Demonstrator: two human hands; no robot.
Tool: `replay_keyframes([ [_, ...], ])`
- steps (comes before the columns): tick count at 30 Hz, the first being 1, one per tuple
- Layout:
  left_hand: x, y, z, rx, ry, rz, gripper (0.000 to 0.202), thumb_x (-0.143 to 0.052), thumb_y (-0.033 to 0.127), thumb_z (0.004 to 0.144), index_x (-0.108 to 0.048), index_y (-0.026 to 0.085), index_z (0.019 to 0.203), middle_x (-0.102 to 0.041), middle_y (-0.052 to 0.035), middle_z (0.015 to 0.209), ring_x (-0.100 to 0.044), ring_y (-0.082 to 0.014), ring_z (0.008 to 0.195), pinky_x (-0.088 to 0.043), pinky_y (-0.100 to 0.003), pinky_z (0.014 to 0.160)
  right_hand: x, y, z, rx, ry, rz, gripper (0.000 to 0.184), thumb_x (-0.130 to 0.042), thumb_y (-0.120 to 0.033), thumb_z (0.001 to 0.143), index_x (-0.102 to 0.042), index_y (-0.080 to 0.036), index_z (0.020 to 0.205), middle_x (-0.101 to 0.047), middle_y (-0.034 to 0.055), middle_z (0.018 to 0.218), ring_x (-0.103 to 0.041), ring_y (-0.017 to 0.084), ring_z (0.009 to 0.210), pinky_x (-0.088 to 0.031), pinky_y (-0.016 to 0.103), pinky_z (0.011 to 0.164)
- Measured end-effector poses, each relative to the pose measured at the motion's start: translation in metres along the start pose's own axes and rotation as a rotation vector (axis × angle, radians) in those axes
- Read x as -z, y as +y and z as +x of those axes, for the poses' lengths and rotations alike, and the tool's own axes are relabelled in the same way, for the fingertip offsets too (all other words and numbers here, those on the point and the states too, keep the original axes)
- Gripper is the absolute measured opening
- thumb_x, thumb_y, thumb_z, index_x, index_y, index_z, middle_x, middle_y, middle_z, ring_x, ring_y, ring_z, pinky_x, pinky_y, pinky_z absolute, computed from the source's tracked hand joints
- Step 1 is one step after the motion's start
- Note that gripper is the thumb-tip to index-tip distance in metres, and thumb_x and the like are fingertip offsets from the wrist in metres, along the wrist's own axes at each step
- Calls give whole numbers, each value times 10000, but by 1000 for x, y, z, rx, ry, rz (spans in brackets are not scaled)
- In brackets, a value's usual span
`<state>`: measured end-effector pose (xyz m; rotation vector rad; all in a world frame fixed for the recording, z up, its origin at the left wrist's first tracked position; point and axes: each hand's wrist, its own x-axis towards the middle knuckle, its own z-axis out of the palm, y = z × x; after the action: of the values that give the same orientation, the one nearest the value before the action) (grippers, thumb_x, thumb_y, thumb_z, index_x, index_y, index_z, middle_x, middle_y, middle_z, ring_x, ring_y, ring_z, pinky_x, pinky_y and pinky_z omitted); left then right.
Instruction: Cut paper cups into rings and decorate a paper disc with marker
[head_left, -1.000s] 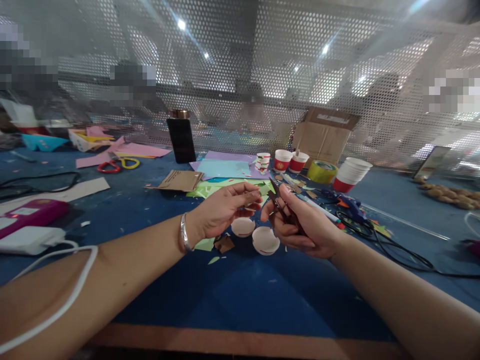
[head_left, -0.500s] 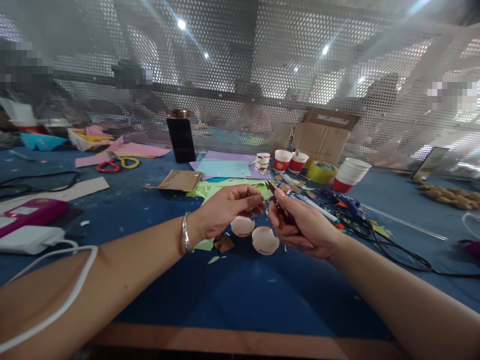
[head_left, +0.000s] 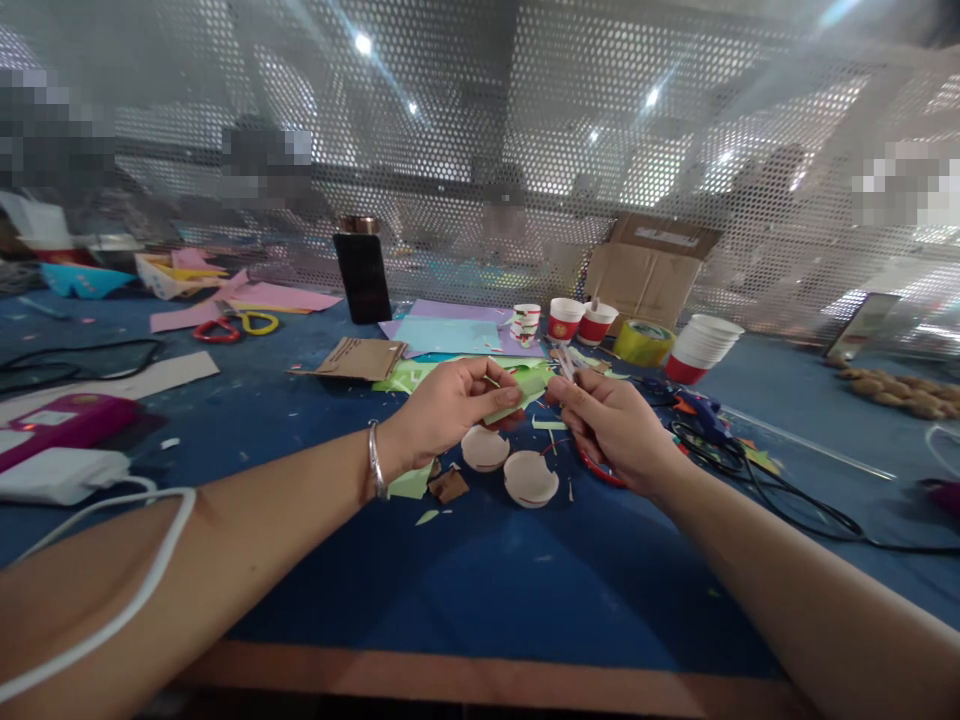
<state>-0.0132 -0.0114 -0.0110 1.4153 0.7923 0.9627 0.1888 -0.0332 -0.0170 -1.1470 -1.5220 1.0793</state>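
Observation:
My left hand pinches a small folded-looking piece of light green paper between thumb and fingers. Closed around a pair of scissors is my right hand; a red handle loop shows below the palm, and the shiny blades point up and away. The right fingertips are close to the paper's right edge; whether they touch it I cannot tell. Below the hands lie two shallow white cut cup bottoms, a nearer one and a farther one. A thin green strip rests between the hands.
Red-and-white paper cups, yellow tape and a cup stack stand behind. A blue glue gun with black cable lies right. Folded cardboard, a black phone and red-yellow scissors are on the left.
The scissors have turned in my right hand, so the red loop now shows below it. A thin green strip now lies below the paper. The green paper shows larger and tilted.

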Motion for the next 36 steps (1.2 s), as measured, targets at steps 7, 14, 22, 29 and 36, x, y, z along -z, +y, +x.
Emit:
replay_keyframes([
  [7,3,2,1,-37,17,92,163,-710,315,861,-653,165,893,-692,-37,764,-693,-170,749,-547,-286,689,11,-2,2,20,-20,-348,365,-642,-519,873,-513,-219,712,-464,-65,522,-383,81,370,-253,227,380],
  [14,4,8,-3,-96,-48,241,137,-730,280,843,-676,162,886,-688,-25,757,-656,-133,686,-504,-258,677,17,-6,4,148,-12,-532,250,-703,-408,832,-590,-222,708,-543,-24,580,-472,138,536,-288,248,490],
  [22,-6,2,-5,23,92,-49,372,-845,262,715,-661,190,1030,-718,-16,786,-640,-133,667,-447,-231,576,4,-13,-5,5,15,-177,361,-675,-497,861,-494,-220,717,-490,-69,508,-392,67,332,-233,223,358],
  [29,-10,5,-4,83,195,-243,235,-834,189,707,-655,147,854,-692,-8,815,-637,-120,710,-471,-254,659,-1,-13,-8,38,-42,-255,318,-637,-489,899,-532,-216,773,-443,-90,456,-334,60,334,-203,219,359],
  [36,-14,5,-4,124,154,-397,185,-806,176,742,-632,152,800,-639,28,747,-581,-89,671,-453,-248,671,-10,-8,-9,46,-52,-197,376,-662,-503,867,-466,-218,719,-519,-69,532,-408,59,340,-269,210,344],
])
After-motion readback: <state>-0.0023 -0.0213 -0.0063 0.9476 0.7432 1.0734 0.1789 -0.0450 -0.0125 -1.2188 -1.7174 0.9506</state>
